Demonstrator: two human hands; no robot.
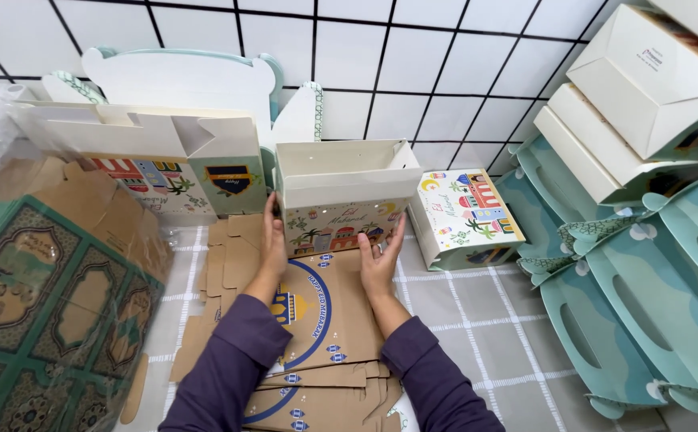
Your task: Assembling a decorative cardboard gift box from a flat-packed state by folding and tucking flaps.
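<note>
My left hand (272, 242) and my right hand (380, 260) press against the two sides of an open white printed box (341, 192) that stands upright on the floor in front of the tiled wall. The box has colourful building and palm drawings on its front, and its top flaps stand open. Under my forearms lies a stack of flat brown cardboard sheets (317, 328) with a blue round emblem. Both sleeves are purple.
A second printed box (467, 218) lies tilted to the right. More folded white boxes (165, 164) stand at the left. A plastic-wrapped bundle of brown and green sheets (37, 312) fills the left. Teal handle cut-outs (645, 312) and stacked white boxes (645, 88) crowd the right.
</note>
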